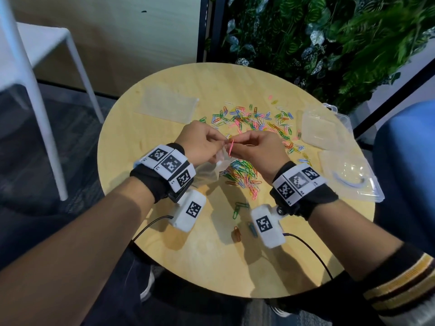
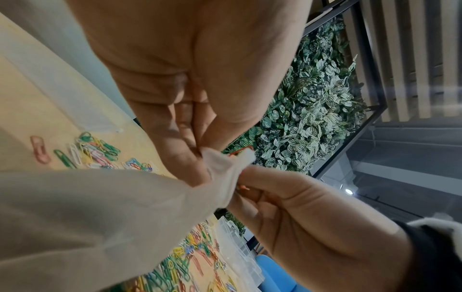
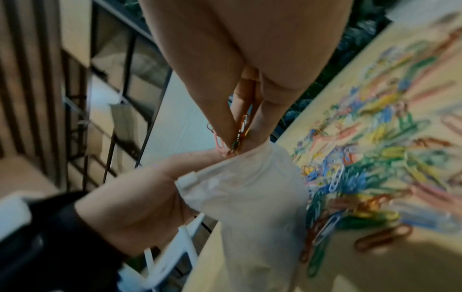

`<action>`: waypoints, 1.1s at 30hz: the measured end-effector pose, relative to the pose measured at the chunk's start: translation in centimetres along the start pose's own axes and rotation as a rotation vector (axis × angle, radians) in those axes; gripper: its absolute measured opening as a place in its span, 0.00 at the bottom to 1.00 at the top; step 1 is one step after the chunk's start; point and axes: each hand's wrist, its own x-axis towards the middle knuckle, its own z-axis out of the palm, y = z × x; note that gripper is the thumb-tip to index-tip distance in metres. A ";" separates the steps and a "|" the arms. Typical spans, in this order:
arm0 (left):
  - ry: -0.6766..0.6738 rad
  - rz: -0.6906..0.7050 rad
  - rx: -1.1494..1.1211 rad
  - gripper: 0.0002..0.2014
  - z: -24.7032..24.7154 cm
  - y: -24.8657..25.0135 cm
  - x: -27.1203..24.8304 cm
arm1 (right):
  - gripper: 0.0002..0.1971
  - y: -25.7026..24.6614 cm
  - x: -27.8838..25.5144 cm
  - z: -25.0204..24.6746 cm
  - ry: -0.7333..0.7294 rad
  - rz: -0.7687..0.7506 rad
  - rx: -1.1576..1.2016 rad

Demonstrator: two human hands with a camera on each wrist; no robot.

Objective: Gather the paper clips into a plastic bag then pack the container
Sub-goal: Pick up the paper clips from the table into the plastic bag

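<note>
Over the middle of the round table [image 1: 164, 231] my left hand [image 1: 202, 143] pinches the mouth of a small clear plastic bag [image 1: 216, 167], which hangs down toward the wood. My right hand [image 1: 255, 149] pinches a bunch of coloured paper clips [image 3: 241, 134] right at the bag's mouth [image 3: 235, 158]; a pink clip [image 1: 231, 148] sticks out between the two hands. Loose paper clips lie scattered behind the hands [image 1: 254, 118] and heaped under them [image 1: 242, 172]. The bag [image 2: 100, 207] fills the lower left of the left wrist view.
A clear plastic container [image 1: 322, 128] lies open at the right edge, with a clear blister tray [image 1: 348, 175] in front of it. Spare flat plastic bags [image 1: 169, 105] lie at the back left. A few stray clips [image 1: 237, 231] lie near me. A white chair [image 1: 47, 67] stands left.
</note>
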 end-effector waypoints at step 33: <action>-0.049 -0.001 -0.011 0.08 -0.8 0.1 0.1 | 0.23 -1.7 -1.0 -1.7 -0.352 0.432 -0.025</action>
